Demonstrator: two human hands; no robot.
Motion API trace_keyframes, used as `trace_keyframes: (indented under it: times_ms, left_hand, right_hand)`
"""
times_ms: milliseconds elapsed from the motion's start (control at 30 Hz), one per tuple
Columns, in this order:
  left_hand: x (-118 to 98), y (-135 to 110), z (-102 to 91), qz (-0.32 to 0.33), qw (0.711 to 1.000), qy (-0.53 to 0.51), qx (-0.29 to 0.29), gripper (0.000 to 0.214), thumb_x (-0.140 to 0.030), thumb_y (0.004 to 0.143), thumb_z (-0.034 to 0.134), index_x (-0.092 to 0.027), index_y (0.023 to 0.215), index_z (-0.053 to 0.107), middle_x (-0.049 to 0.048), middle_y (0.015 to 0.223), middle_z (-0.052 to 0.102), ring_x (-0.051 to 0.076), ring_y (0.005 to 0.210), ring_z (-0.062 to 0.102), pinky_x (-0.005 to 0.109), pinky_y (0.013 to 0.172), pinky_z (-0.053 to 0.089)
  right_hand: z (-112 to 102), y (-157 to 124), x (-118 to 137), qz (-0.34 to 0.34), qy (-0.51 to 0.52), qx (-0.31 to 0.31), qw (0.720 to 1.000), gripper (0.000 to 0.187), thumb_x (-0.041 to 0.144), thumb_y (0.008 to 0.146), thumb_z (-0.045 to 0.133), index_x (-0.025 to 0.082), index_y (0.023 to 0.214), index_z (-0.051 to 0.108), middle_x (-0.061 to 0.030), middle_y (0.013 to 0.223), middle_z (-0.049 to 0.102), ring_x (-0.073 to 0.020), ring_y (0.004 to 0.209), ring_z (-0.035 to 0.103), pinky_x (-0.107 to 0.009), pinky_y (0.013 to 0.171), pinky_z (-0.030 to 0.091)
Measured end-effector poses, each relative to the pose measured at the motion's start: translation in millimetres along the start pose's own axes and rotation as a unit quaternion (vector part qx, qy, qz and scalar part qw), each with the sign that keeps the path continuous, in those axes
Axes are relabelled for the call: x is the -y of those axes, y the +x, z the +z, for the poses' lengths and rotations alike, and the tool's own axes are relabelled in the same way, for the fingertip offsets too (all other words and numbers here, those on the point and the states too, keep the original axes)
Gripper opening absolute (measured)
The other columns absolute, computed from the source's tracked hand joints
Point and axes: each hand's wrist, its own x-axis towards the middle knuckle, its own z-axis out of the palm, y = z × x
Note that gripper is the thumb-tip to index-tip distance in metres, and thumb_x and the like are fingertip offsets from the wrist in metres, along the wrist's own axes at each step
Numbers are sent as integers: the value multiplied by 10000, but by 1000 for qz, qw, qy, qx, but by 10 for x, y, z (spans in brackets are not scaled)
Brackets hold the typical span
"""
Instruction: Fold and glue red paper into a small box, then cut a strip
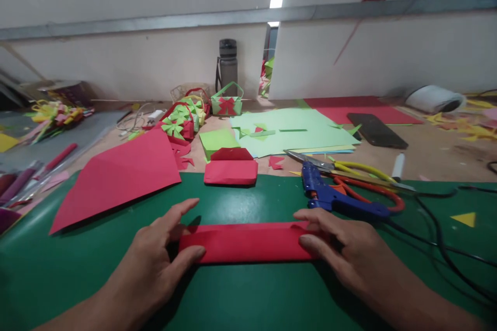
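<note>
A folded red paper strip (248, 243) lies lengthwise across the green mat (264, 295) in front of me. At its left end is my left hand (155, 253), thumb on the paper, curled fingers behind the end and forefinger raised. My right hand (341, 253) grips the other end between thumb and fingers; some fingertips are hidden. Beyond the strip sits a small folded red paper box or pouch (231, 171) with its darker flap up. A large red paper sheet (120, 181) rests to the left.
A blue glue gun (337, 196) lies at right by yellow- and orange-handled scissors (365, 168), its cord (440, 243) trailing right. Behind are light green sheets (303, 137), a phone (376, 130), small paper baskets (227, 106) and a dark bottle (228, 70) against the wall.
</note>
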Motion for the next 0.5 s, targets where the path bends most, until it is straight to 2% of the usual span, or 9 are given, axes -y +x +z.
trace_keyframes:
  times_ms: [100, 267, 500]
  left_hand:
    - [44, 5, -4, 8, 1000, 1, 23, 505, -355, 828, 560, -295, 1308, 415, -66, 675, 628, 157, 635, 609, 243, 627, 463]
    - [129, -3, 9, 46, 998, 31, 5, 548, -363, 822, 567, -293, 1334, 388, -65, 637, 604, 153, 566, 582, 227, 547, 447]
    - [114, -37, 21, 63, 996, 54, -13, 594, -274, 816, 563, -225, 1354, 314, -28, 699, 612, 173, 632, 593, 263, 586, 474]
  right_hand:
    - [12, -9, -13, -35, -30, -23, 999, 178, 238, 878, 492, 266, 1044, 547, 43, 792, 738, -137, 648, 694, -206, 554, 513]
    - [19, -66, 2, -86, -82, -20, 993, 167, 254, 921, 414, 258, 1067, 493, 25, 725, 727, -148, 538, 677, -206, 446, 499]
    - [108, -120, -154, -106, -98, -28, 989, 164, 329, 916, 448, 267, 1067, 465, 9, 725, 714, -179, 534, 680, -225, 440, 474]
